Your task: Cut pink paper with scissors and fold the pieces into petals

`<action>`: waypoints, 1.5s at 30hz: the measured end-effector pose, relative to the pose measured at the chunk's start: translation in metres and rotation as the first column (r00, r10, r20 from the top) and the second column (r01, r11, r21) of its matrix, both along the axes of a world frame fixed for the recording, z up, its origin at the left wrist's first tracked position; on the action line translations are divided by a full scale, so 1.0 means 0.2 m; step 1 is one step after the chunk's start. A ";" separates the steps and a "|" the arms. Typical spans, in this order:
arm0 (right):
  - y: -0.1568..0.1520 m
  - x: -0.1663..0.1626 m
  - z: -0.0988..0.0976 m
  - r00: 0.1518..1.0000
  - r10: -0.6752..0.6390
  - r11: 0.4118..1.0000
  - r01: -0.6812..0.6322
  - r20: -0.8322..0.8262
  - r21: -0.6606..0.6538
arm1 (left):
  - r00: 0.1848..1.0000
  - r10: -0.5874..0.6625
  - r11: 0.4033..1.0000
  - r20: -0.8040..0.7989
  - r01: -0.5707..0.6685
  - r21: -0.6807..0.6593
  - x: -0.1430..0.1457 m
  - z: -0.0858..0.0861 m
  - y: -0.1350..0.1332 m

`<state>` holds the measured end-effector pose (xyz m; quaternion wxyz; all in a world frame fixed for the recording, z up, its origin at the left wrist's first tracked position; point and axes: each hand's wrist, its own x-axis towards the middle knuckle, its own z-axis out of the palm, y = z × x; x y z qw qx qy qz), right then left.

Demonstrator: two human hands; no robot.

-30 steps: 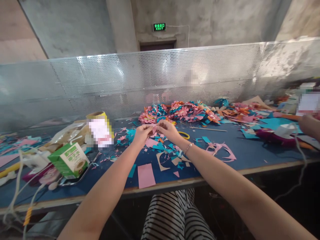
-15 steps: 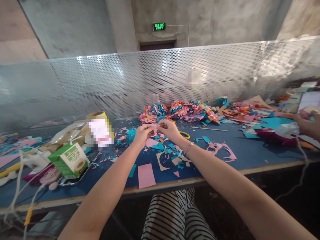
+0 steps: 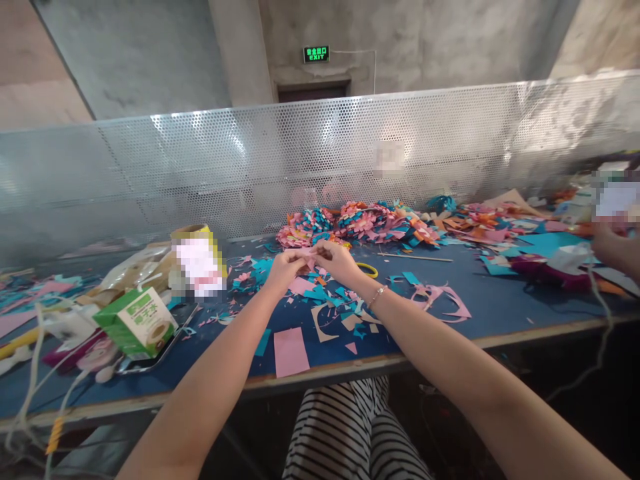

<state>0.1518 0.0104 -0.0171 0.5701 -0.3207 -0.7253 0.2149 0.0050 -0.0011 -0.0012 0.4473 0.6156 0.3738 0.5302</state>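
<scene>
Between my two hands is a small piece of pink paper (image 3: 311, 259), pinched from both sides and partly hidden by the fingers. My left hand (image 3: 287, 268) grips its left side, and my right hand (image 3: 336, 261) grips its right side, the fingertips almost meeting. Below them lie loose pink, blue and cream paper scraps (image 3: 325, 291). Just right of my right wrist shows the yellow handle (image 3: 369, 269) of a tool, the rest hidden. Behind the hands sits a heap of pink, blue and orange paper flowers (image 3: 373, 222).
A green and white drink carton (image 3: 145, 327) stands at left beside cables. A pink paper sheet (image 3: 291, 352) lies near the table edge. A thin stick (image 3: 417, 257) and a cut-out pink sheet (image 3: 447, 303) are at right. Another person's hand (image 3: 617, 240) holds a phone-like object far right.
My hands stay together on the pink paper, with only a slight shift of the fingers. The view has drifted slightly. The other person's hand at far right has moved a little.
</scene>
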 end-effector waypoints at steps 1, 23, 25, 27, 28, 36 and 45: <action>0.00 0.00 0.00 1.000 0.004 1.000 -0.004 -0.004 0.005 | 1.000 -0.004 1.000 0.018 0.004 -0.017 0.00 0.00 0.00; 0.02 0.01 -0.01 0.999 0.019 1.000 -0.019 0.035 0.009 | 1.000 0.009 0.996 -0.005 -0.009 -0.087 0.00 0.01 -0.02; 0.01 0.02 -0.01 0.999 0.019 1.000 -0.019 0.046 0.009 | 0.999 0.010 0.999 -0.043 -0.012 -0.050 0.00 0.01 -0.02; 0.01 0.02 0.00 0.998 0.025 1.000 -0.026 0.066 0.010 | 0.990 0.030 0.999 -0.141 -0.029 0.015 0.00 0.01 -0.02; 0.01 0.03 0.00 0.997 0.020 1.000 -0.022 0.080 0.013 | 0.978 0.057 0.997 -0.202 -0.045 0.065 -0.01 0.01 -0.02; 0.01 0.02 -0.01 0.995 -0.002 1.000 0.001 0.104 0.009 | 0.926 0.122 0.988 -0.358 -0.080 0.132 -0.01 0.01 -0.01; -0.01 0.08 0.03 0.957 0.020 0.949 -0.109 0.289 0.295 | 0.995 0.100 0.983 0.021 -0.095 -0.160 -0.01 0.01 0.00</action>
